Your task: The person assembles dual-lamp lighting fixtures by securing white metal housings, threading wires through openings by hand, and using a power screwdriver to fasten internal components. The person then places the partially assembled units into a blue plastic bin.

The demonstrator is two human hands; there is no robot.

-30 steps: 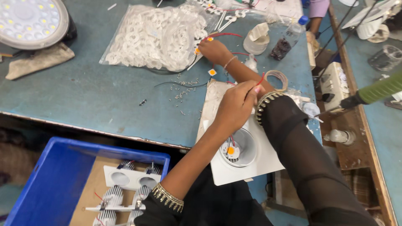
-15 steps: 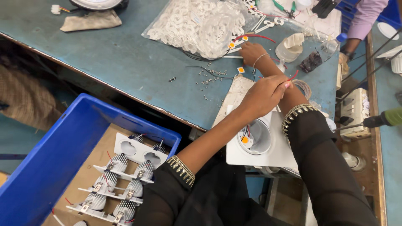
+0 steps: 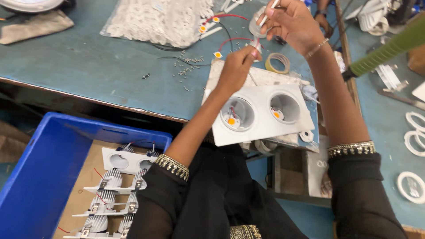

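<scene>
Black sheer sleeves end in gold-beaded cuffs; a thin bracelet circles the right wrist.

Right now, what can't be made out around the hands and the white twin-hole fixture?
- Head view: what the left hand pinches, hidden by its fingers.
- The thin white stick in the right hand, cut off by the top edge.
- White twin-hole fixture: underside hidden.
- Blue crate: cut by the bottom edge.

Teal table, top worn & scuffed, front edge chipped. Blue plastic crate below at left. 2nd teal surface at right. Even lighting.
</scene>
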